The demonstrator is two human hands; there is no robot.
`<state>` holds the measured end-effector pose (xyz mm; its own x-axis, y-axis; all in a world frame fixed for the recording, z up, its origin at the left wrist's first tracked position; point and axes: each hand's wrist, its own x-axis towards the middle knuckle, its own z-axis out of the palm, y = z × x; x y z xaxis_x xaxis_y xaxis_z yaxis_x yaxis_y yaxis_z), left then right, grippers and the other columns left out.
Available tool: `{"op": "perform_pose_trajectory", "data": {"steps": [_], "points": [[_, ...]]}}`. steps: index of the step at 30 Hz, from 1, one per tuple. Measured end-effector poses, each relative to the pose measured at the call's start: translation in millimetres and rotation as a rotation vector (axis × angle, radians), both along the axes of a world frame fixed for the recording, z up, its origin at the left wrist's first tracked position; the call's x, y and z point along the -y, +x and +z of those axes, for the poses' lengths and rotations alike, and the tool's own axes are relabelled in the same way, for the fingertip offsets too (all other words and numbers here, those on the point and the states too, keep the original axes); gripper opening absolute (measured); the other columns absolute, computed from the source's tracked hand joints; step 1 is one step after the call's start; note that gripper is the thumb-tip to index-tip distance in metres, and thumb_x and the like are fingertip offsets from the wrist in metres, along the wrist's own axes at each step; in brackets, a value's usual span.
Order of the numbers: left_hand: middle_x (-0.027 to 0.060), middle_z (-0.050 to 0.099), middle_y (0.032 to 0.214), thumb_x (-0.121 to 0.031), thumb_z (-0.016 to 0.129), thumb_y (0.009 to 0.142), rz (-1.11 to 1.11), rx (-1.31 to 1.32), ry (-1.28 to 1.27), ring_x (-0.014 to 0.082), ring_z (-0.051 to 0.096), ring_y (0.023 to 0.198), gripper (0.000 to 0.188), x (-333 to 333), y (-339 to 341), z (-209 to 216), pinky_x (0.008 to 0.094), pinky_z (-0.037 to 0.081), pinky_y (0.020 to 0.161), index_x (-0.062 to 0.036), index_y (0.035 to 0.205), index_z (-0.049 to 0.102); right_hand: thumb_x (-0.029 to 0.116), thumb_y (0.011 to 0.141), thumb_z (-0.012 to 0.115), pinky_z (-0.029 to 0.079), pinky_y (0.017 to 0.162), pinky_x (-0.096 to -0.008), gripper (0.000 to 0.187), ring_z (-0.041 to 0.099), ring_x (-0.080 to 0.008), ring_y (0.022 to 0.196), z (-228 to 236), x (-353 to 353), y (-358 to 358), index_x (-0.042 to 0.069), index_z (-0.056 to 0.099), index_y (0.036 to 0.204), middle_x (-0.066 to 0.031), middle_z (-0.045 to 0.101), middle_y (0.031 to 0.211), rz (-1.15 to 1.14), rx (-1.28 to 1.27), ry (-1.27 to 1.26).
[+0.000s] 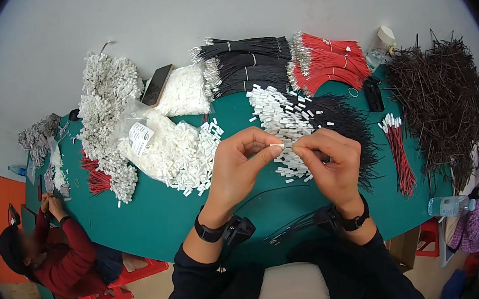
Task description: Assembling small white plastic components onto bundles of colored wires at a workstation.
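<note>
My left hand (pixel 234 164) pinches a small white plastic connector housing (pixel 277 145) between thumb and index finger. Close on its right, my right hand (pixel 334 160) is closed in a pinch, its fingertips a short gap from the housing. A thin black wire (pixel 270 190) curves over the table into that hand; its tip is too small to make out. Behind both hands lies a heap of black wires (pixel 341 112) with white housings (pixel 282 113) on their ends. Loose white housings (pixel 195 171) spill from a clear bag (pixel 140 138) beside my left hand.
Bundled black wires (pixel 250 61) and red wires (pixel 332 61) line the back of the green table (pixel 200 223). A phone (pixel 157 85) rests by another bag (pixel 184 91). Brown wires (pixel 442 110) pile at right, near a bottle (pixel 448 206). Co-workers sit at both sides.
</note>
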<state>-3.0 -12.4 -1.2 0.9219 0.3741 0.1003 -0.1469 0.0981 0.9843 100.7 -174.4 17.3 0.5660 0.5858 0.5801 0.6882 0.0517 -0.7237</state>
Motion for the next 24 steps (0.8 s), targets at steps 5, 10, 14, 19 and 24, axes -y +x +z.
{"op": "perform_pose_trajectory", "data": {"steps": [5,10,14,19,24], "points": [[0.0058,0.071,0.093,-0.005,0.071,0.091,0.012,-0.018,0.040,0.0099,0.067,0.086,0.011,3.6,-0.9,0.8,0.0257,0.053,0.082,0.0022,0.099,0.070,-0.005,0.081,0.073,0.042,0.049,-0.0254,0.008,0.056,-0.0132,0.054,-0.4,-1.0,0.4,-0.001,0.071,0.088,-0.0074,0.065,0.072,0.020,-0.018,0.012],[0.0054,0.071,0.092,-0.005,0.071,0.091,0.004,-0.031,0.009,0.0097,0.066,0.086,0.010,3.3,0.4,-1.1,0.0258,0.053,0.081,0.0020,0.098,0.070,-0.005,0.081,0.073,0.042,0.049,-0.0252,0.008,0.057,-0.0130,0.054,-2.8,-1.6,1.1,-0.001,0.072,0.088,-0.0077,0.065,0.073,0.016,-0.019,0.003],[0.0049,0.070,0.094,-0.004,0.071,0.092,-0.080,-0.044,-0.049,0.0096,0.066,0.087,0.010,4.6,5.8,-7.2,0.0243,0.052,0.081,0.0020,0.099,0.068,-0.005,0.079,0.073,0.043,0.054,-0.0236,0.008,0.058,-0.0116,0.060,0.3,-1.0,0.5,-0.002,0.073,0.087,-0.0076,0.067,0.074,-0.009,-0.065,-0.049],[0.0050,0.069,0.095,-0.004,0.070,0.093,-0.104,-0.046,-0.117,0.0103,0.065,0.089,0.010,1.8,5.4,-3.0,0.0239,0.051,0.082,0.0019,0.100,0.067,-0.005,0.079,0.073,0.042,0.053,-0.0237,0.008,0.057,-0.0110,0.058,3.9,4.3,5.7,-0.002,0.073,0.087,-0.0075,0.066,0.072,0.024,-0.075,-0.064],[0.0045,0.071,0.093,-0.004,0.070,0.093,-0.091,0.001,-0.124,0.0074,0.064,0.085,0.011,1.0,1.7,-3.3,0.0222,0.052,0.079,0.0028,0.101,0.067,-0.002,0.080,0.075,0.042,0.050,-0.0268,0.011,0.058,-0.0157,0.054,3.9,6.6,4.9,0.001,0.073,0.090,-0.0085,0.067,0.072,0.040,-0.001,-0.068]]}}
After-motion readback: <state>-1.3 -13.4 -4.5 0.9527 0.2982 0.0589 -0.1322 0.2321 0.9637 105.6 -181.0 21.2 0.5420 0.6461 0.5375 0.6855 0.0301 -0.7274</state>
